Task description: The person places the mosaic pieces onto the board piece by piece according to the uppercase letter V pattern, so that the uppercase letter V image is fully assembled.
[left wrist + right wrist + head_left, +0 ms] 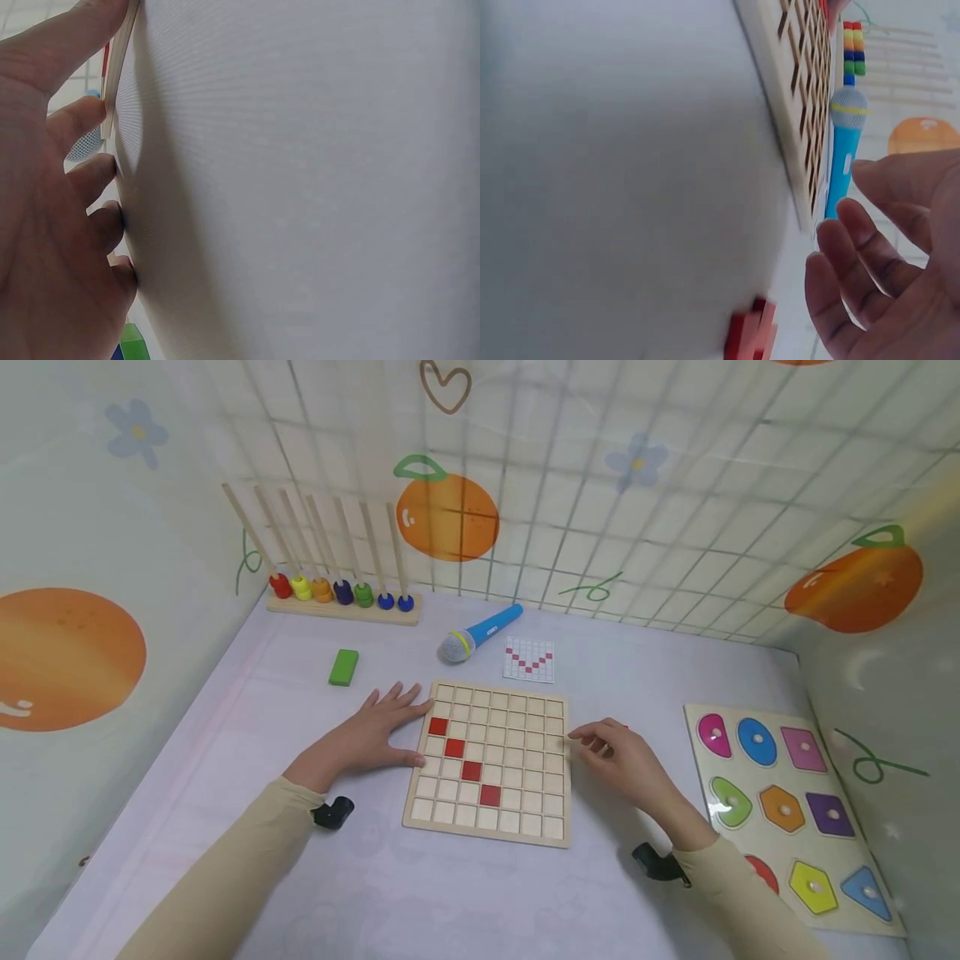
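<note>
Broadly, a pale worktop (225, 760) carries everything here, walled in by sheets printed with oranges and flowers. At its middle lies a wooden grid board (491, 764) with a raised frame, most cells filled with plain square tiles and four red tiles (463, 759) running in a diagonal from upper left down to the right. To the right sits a shape puzzle board (787, 814) with coloured knobbed pieces; at the back stand a peg rack with coloured beads (341, 593), a blue toy microphone (480, 632), a small pattern card (529, 660) and a green block (343, 667).

The left hand (378, 735) lies flat on the worktop with its fingers spread, fingertips and thumb touching the board's left edge. The right hand (618, 756) hovers just off the board's right edge, fingers (855, 247) loosely curled and slightly apart; I cannot tell whether they pinch anything. A few loose red tiles (750, 337) lie on the worktop just beside that hand, by the board's right side.

The tiles look small, light, stiff and smooth — likely to slide, so best pinched by opposite edges between thumb and forefinger. The board seems rigid and light enough to shift.
</note>
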Tool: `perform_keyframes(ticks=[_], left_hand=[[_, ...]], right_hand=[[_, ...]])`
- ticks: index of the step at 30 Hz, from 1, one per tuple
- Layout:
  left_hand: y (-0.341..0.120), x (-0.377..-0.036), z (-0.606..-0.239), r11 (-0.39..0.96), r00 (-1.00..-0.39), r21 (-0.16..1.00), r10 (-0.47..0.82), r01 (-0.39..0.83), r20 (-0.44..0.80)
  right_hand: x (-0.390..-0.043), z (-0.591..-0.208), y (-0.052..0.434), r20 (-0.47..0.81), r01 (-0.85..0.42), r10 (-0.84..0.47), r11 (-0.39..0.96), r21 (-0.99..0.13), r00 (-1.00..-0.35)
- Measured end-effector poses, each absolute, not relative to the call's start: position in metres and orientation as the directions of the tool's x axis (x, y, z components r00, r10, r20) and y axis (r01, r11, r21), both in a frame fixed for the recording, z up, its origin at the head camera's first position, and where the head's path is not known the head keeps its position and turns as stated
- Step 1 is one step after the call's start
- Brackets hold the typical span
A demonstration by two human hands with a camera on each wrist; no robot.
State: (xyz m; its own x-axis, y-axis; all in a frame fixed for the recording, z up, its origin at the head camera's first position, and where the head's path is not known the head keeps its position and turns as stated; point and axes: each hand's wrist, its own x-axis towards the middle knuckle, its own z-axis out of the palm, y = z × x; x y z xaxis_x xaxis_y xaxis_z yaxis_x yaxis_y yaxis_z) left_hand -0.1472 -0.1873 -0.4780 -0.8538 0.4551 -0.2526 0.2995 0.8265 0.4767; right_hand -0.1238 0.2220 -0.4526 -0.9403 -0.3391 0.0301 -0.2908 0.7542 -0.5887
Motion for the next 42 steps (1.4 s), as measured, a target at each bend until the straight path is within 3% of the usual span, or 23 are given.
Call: perform_keyframes(ticks=[21,42], left_hand=[[-0.184,-0.145,-0.472,0.823,-0.850,0.479,0.463,0.307,-0.251],[-0.185,-0.145,-0.473,0.824,-0.853,0.482,0.456,0.297,-0.254]], right_hand=[[-0.114,-0.458,0.279,-0.128,-0.106,-0.201,0.846,-0.523,-0.971],[-0.113,-0.467,0.287,-0.133,-0.101,-0.199,0.844,-0.526,-0.971]])
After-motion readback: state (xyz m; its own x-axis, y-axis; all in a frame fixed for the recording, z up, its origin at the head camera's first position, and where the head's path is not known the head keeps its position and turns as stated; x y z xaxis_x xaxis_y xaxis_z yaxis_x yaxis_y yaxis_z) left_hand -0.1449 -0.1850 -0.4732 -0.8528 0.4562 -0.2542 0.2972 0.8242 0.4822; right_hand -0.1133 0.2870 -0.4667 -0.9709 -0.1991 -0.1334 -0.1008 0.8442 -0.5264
